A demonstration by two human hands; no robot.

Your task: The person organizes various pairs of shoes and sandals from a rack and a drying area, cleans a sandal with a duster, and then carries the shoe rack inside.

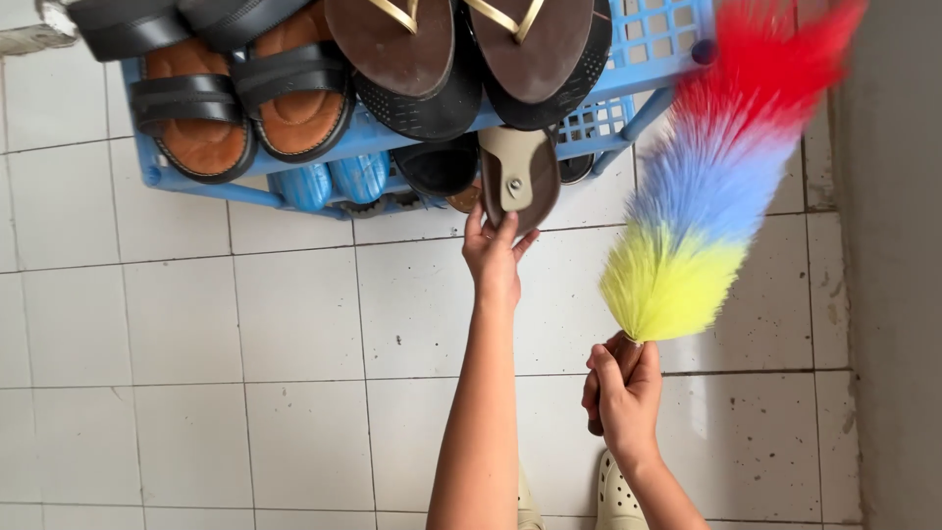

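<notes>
left hand grips the heel of a brown sandal, fingers pinched on it, at the lower shelf of the blue shoe rack. right hand fist clenched round a multicolour feather duster handle, over white tile floor.

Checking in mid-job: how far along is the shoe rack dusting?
Nothing shows as finished. In hand: left hand holds a sandal at the lower shelf; right hand grips the feather duster. Left: sandals on the blue rack top, specks on the floor.
</notes>
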